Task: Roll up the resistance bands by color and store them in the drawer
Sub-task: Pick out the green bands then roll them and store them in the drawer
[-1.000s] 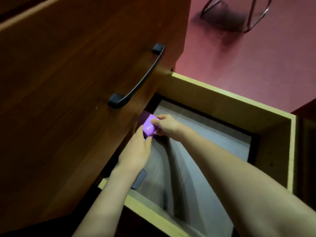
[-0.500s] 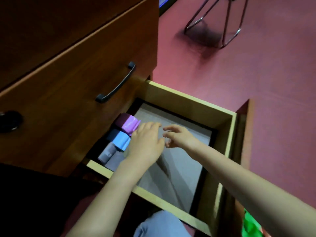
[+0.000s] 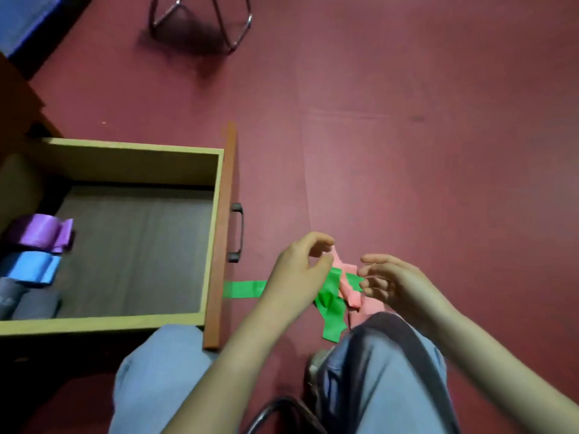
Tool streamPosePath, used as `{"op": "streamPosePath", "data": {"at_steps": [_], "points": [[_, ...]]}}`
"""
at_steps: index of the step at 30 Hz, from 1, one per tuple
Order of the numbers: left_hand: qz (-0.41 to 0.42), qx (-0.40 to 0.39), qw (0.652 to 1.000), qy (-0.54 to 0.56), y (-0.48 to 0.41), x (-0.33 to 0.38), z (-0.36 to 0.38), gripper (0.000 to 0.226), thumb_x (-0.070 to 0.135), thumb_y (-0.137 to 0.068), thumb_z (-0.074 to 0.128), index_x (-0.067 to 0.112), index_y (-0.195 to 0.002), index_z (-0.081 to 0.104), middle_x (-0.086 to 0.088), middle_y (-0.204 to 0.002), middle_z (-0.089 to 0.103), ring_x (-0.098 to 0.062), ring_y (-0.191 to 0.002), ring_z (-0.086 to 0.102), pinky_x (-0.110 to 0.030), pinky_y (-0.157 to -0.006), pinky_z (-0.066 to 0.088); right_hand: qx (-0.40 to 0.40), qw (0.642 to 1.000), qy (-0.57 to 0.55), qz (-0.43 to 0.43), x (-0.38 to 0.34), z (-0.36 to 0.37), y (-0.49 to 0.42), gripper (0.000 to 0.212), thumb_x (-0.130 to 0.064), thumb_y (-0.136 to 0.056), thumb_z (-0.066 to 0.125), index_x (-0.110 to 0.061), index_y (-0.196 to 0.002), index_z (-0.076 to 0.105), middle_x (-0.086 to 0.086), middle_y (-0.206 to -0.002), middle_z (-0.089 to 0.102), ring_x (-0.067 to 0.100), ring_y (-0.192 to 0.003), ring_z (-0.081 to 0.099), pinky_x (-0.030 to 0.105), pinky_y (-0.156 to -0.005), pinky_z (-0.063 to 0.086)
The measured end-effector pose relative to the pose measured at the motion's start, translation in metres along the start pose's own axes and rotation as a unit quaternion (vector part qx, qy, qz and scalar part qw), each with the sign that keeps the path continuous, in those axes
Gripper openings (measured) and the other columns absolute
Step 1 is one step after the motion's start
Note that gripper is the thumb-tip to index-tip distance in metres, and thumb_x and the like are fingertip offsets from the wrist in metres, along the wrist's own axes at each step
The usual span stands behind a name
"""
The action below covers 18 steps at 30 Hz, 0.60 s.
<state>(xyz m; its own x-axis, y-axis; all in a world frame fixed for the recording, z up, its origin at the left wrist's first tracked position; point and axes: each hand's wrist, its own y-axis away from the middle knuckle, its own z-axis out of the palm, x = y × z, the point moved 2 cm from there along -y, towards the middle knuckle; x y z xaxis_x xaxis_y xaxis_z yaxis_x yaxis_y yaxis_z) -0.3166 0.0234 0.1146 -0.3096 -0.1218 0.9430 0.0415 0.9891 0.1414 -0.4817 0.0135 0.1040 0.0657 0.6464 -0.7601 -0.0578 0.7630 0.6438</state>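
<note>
Against the open drawer's (image 3: 125, 164) left side, a purple roll (image 3: 37, 231), a blue roll (image 3: 29, 266) and grey rolls (image 3: 31, 303) lie in a row. Right of the drawer's dark handle (image 3: 238, 233), a loose green band (image 3: 332, 305) and a pink band (image 3: 349, 288) lie tangled on the red floor (image 3: 407, 136), the left hand (image 3: 297, 272) above them with fingers loosely curled and gripping nothing. Beside it the right hand (image 3: 393, 283) is likewise half open, fingertips (image 3: 367, 260) at the bands' edge; whether they touch cannot be told.

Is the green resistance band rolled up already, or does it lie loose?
Loose. The green resistance band lies unrolled and crumpled on the dark red floor, outside the wooden drawer.
</note>
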Motion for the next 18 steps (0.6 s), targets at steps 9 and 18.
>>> {"op": "streamPosePath", "data": {"at_steps": [9,18], "points": [[-0.078,-0.065,0.995,0.0,-0.054,-0.067,0.073,0.02,-0.002,-0.084,0.05,0.005,-0.098,0.062,0.0,-0.087,0.06,-0.011,-0.08,0.053,-0.003,-0.069,0.037,0.059,0.997,-0.025,0.052,0.051,-0.072,-0.073,0.024,0.005,-0.086,0.043,-0.012,-0.082,0.059,0.0,-0.057,0.064,0.009,-0.046,0.058,0.017,-0.05,0.052],[-0.219,-0.074,0.973,0.026,-0.101,-0.191,0.133,0.018,-0.005,-0.083,0.052,-0.003,-0.099,0.061,0.006,-0.068,0.053,0.015,-0.049,0.05,0.0,-0.055,0.037,0.114,0.988,0.034,0.095,0.141,-0.104,-0.185,0.026,0.009,-0.085,0.042,-0.012,-0.075,0.052,0.01,-0.065,0.054,0.005,-0.035,0.049,0.016,-0.044,0.044]]}}
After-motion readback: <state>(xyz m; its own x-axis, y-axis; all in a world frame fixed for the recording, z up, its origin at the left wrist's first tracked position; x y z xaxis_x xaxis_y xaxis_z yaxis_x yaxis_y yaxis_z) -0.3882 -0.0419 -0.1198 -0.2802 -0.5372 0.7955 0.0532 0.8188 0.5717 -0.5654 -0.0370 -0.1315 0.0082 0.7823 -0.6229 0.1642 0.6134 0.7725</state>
